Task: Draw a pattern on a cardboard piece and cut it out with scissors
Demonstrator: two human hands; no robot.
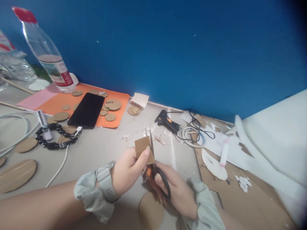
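My left hand [128,171] pinches a small piece of brown cardboard [142,147] between thumb and fingers, holding it upright over the table. My right hand [175,188] grips black-handled scissors [158,174], whose blades [151,143] run up along the right edge of the cardboard piece. Both wrists wear pale fabric scrunchies, and a grey watch [106,182] sits on the left wrist. A round cardboard shape [150,210] lies just under the hands.
A black phone [86,109] lies on an orange sheet [117,95] among several cardboard discs. A plastic bottle [45,51] stands at the back left, a black bead bracelet [56,137] and white cable to the left. A glue gun [166,122], cords, and white foam [273,140] are at the right.
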